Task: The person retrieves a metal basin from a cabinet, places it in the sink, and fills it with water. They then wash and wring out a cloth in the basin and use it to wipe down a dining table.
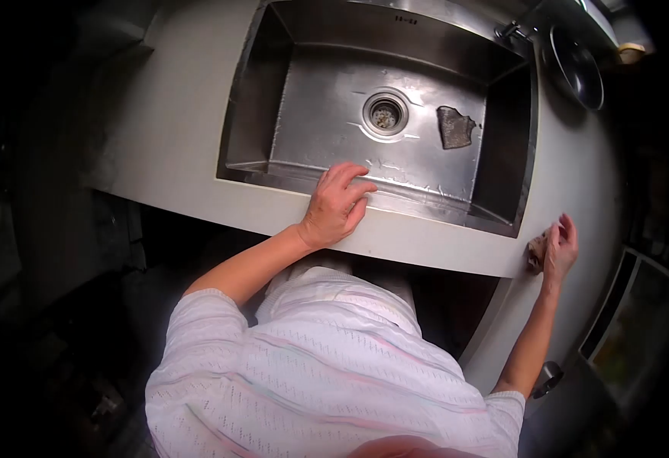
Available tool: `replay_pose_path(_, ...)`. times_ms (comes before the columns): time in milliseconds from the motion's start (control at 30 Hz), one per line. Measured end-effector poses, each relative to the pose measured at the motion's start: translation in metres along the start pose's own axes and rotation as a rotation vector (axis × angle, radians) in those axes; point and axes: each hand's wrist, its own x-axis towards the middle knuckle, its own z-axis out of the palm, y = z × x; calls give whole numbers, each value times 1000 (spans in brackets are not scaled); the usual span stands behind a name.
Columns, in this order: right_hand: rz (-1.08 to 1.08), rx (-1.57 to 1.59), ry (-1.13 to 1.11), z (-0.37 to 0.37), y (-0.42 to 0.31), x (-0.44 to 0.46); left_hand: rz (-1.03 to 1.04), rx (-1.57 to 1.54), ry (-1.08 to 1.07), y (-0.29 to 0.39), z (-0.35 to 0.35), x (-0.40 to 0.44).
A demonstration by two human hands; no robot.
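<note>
Pale counter (174,130), steel sink (323,99) set in; drain (386,115) near middle, ragged dark piece (455,128) lying to its right. Dark pan (576,69) beyond right corner. My left hand (339,200): at sink's front edge, fingers loosely curled, apart, bare. My right hand (560,252): against crumpled brownish cloth (536,253), counter right of sink; whether I clamp it, cannot tell.

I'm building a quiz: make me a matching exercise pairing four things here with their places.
1. left hand
2. right hand
3. dark flat scrap
4. dark pan

A. on the sink floor, right of the drain
B. outside the sink, upper right
C. at the sink's near edge
D. at a crumpled brown item

Pairs: 1-C; 2-D; 3-A; 4-B
</note>
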Motion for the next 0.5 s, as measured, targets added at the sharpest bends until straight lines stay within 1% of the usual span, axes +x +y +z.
replay_pose_path(67, 84, -214, 169, -40, 69, -12, -61, 92, 84, -20, -25, -9)
replay_pose_path(100, 145, -259, 175, -53, 93, -23, -101, 114, 128, -30, -37, -11)
replay_pose_path(133, 215, -330, 99, -62, 91, -34, -137, 114, 168, -40, -52, -10)
replay_pose_path(167, 257, -80, -14, -64, 119, -42, -186, 141, 221, -51, -64, -10)
replay_pose_path(233, 138, -224, 60, -54, 166, -54, -256, 192, 282, -70, -83, -12)
replay_pose_path(267, 151, -215, 48, -49, 159, -50, -288, 213, 310, -77, -93, -14)
replay_pose_path(333, 182, -205, 23, -45, 121, -55, -263, 281, 330, -85, -106, -19)
replay_pose_path(433, 157, -205, 140, -41, 92, -45, -263, 320, 355, -88, -111, -25)
replay_pose_path(500, 117, -151, 56, -27, 67, -38, -288, 325, 379, -88, -113, -32)
